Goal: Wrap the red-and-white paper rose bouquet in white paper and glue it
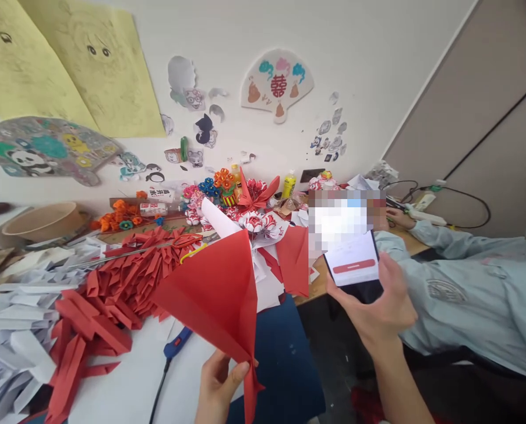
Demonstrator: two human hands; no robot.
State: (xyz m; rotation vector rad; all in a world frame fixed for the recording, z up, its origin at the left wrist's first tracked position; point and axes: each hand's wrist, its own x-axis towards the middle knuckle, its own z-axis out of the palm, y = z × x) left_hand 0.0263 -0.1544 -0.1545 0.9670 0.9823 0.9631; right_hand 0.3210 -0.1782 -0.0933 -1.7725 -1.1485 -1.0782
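My left hand (221,380) pinches the narrow lower end of a red paper cone (223,288), thumb in front. The sheet flares upward and leftward from there, over the table. Farther right, my right hand (386,309) grips a smartphone (355,268) by its lower part, screen towards me. Much of the upper screen is blurred out; a red button shows low on it. Just behind the cone lie paper flowers (256,222) with red and white petals. A blue-handled tool with a black cord (177,343) rests left of my left hand, its front end hidden by the cone.
Heaps of folded red paper strips (113,294) and white paper strips (16,335) cover the left side. At the back stand a yellow bottle (289,185) and a round bowl (45,221). A co-worker in a light-blue jacket (466,294) sits right, near a power strip (426,217).
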